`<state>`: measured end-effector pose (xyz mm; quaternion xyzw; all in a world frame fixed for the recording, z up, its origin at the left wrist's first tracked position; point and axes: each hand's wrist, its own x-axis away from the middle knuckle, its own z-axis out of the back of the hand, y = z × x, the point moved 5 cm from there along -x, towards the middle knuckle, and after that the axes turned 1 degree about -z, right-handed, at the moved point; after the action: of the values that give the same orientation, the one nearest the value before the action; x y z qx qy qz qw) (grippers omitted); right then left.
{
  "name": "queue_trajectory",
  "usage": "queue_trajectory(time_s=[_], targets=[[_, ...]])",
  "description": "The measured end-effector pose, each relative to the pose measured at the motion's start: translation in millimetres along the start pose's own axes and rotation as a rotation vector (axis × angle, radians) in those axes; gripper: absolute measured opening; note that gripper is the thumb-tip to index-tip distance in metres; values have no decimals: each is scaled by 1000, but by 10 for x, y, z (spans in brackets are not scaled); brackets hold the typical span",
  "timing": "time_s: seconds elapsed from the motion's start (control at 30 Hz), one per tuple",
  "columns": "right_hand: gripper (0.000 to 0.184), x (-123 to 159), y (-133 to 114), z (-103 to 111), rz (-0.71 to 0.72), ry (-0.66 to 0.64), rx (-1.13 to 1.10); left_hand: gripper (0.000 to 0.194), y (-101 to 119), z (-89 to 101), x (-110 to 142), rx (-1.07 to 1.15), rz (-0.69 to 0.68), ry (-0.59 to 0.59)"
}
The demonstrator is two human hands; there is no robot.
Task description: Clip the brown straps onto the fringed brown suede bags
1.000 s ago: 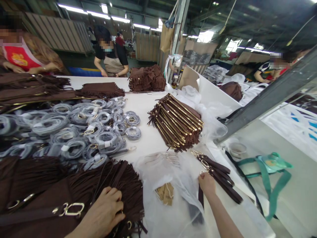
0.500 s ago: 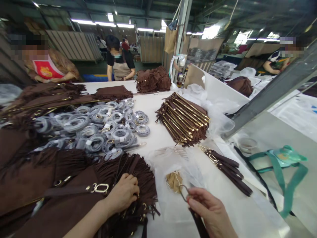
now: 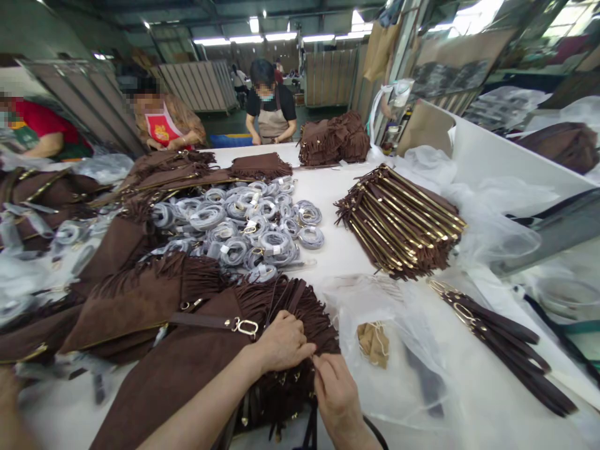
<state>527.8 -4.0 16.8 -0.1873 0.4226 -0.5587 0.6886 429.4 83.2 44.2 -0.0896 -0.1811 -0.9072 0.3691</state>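
Observation:
My left hand (image 3: 280, 343) lies on the fringe of a brown suede bag (image 3: 197, 350) at the near edge of the white table (image 3: 337, 250), fingers curled into the fringe. My right hand (image 3: 336, 395) is beside it, fingers pinched against the fringe edge; a dark strap (image 3: 311, 432) hangs below it. The bag's strap carries a gold buckle (image 3: 245, 325). To the right, a clear plastic bag (image 3: 398, 350) holds tan paper tags (image 3: 374, 342).
Coiled grey-wrapped straps (image 3: 244, 225) fill the table's middle. A stack of gold-trimmed fringe pieces (image 3: 400, 222) lies right of them, brown straps with gold clasps (image 3: 501, 337) at the near right. More brown bags (image 3: 335, 137) sit far back. Other people (image 3: 272, 106) work at the far side.
My right hand has moved left from the plastic bag to the fringe beside my left hand, bringing a strap with it. The view has swung left.

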Motion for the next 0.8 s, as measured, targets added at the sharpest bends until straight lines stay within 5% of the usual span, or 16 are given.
queue_trajectory(time_s=[0.23,0.47,0.8], targets=[[19,71,19,-233,-11,59,170,17,-31,-48,5,15,-5,-39],[13,47,161,-237,-233,-230,73,18,-25,-37,16,25,-9,-35],[18,-62,87,-105,68,70,259,39,-36,-45,1,7,-1,-3]])
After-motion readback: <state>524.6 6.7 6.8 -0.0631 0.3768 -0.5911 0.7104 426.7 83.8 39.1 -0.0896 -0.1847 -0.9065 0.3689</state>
